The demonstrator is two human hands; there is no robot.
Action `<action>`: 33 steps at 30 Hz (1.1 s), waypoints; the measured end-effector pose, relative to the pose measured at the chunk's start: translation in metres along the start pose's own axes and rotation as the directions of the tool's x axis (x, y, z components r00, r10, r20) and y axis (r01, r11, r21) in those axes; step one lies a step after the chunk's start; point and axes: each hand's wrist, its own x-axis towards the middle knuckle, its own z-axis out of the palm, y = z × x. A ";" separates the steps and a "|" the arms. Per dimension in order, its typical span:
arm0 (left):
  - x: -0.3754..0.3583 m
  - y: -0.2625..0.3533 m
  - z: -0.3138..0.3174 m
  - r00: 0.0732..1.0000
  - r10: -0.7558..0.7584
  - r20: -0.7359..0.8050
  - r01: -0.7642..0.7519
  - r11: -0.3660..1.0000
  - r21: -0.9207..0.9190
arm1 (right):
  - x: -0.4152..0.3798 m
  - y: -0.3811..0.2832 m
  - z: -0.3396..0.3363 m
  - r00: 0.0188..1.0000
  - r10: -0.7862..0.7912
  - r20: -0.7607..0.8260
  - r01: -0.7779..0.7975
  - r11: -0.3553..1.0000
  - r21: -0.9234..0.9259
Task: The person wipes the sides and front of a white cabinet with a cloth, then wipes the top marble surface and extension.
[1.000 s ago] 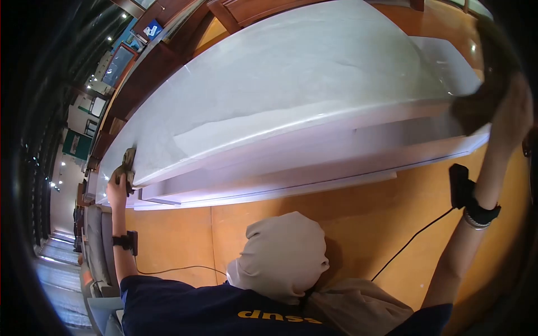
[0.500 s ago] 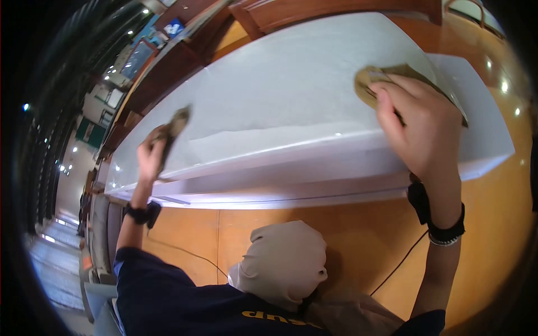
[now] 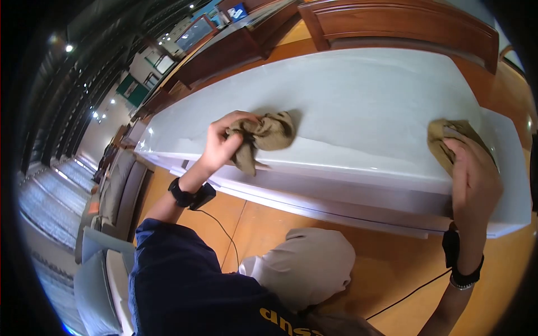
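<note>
My left hand (image 3: 222,141) is closed on a crumpled brown cloth (image 3: 269,131), which rests on the glossy white tabletop (image 3: 347,95) near its front edge, with one corner hanging over that edge. Over at the right end of the tabletop, my right hand (image 3: 476,179) grips a second brown cloth (image 3: 443,147), folded and pressed against the surface. Each wrist wears a black band.
Behind the white table stands a dark wooden bench (image 3: 403,25). A wooden counter (image 3: 224,56) is at the back left. Grey sofa seating (image 3: 120,185) and a blue-grey cushion (image 3: 98,288) lie left. Thin cables run near both wrists.
The camera view has shifted, so the table appears lower and further right. My left hand has moved its cloth rightward along the tabletop, nearer the middle. My right hand still holds its cloth.
</note>
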 end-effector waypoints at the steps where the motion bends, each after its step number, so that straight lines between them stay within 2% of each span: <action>1: -0.005 -0.010 -0.010 0.992 -0.111 -0.055 0.106 0.991 -0.079 | 0.000 0.001 -0.001 1.000 0.021 0.015 -0.021 1.000 0.021; 4: -0.026 -0.048 -0.051 0.942 -0.246 -0.229 0.242 0.969 -0.047 | 0.002 0.003 -0.004 0.996 0.072 0.057 -0.075 0.995 0.061; 7: -0.046 -0.101 -0.096 0.847 -0.310 -0.431 0.342 0.940 -0.004 | 0.000 0.007 -0.001 0.986 0.148 0.072 -0.155 0.984 0.093; 10: -0.055 -0.140 -0.128 0.725 -0.380 -0.574 0.521 0.848 0.097 | -0.004 0.013 -0.001 0.986 0.124 0.107 -0.124 0.992 -0.012; 13: -0.057 -0.167 -0.140 0.757 -0.287 -0.587 0.519 0.810 0.274 | -0.003 0.016 -0.005 0.980 0.114 0.161 -0.105 0.992 -0.067; 14: -0.054 -0.156 -0.136 0.772 -0.272 -0.575 0.537 0.763 0.361 | 0.000 0.017 -0.008 0.969 0.094 0.229 -0.070 0.991 -0.113; 16: -0.056 -0.155 -0.139 0.787 -0.269 -0.555 0.525 0.764 0.374 | 0.005 0.017 -0.015 0.944 0.092 0.316 -0.040 0.985 -0.167; 19: -0.054 -0.137 -0.130 0.778 -0.271 -0.568 0.553 0.724 0.412 | 0.019 0.020 -0.027 0.834 0.114 0.540 -0.066 0.992 -0.108; 22: -0.056 -0.149 -0.139 0.799 -0.294 -0.525 0.540 0.735 0.410 | 0.030 0.032 -0.023 0.794 0.090 0.602 -0.002 0.989 -0.145; 26: -0.052 -0.134 -0.129 0.778 -0.334 -0.532 0.579 0.709 0.402 | 0.044 0.035 -0.018 0.778 0.069 0.625 -0.011 0.995 -0.097; 28: -0.051 -0.129 -0.126 0.790 -0.325 -0.520 0.565 0.714 0.413 | 0.048 0.032 -0.020 0.707 0.063 0.705 -0.027 0.998 -0.061; 30: -0.044 -0.128 -0.127 0.799 -0.330 -0.503 0.561 0.710 0.425 | 0.048 0.029 -0.021 0.697 0.080 0.713 -0.040 0.997 -0.073; 32: -0.044 -0.120 -0.123 0.818 -0.335 -0.468 0.559 0.658 0.505 | 0.052 0.029 -0.017 0.673 0.092 0.734 0.003 0.992 -0.127; 33: -0.042 -0.115 -0.122 0.787 -0.405 -0.465 0.608 0.633 0.479 | 0.058 0.030 -0.015 0.674 0.041 0.738 0.022 0.997 -0.075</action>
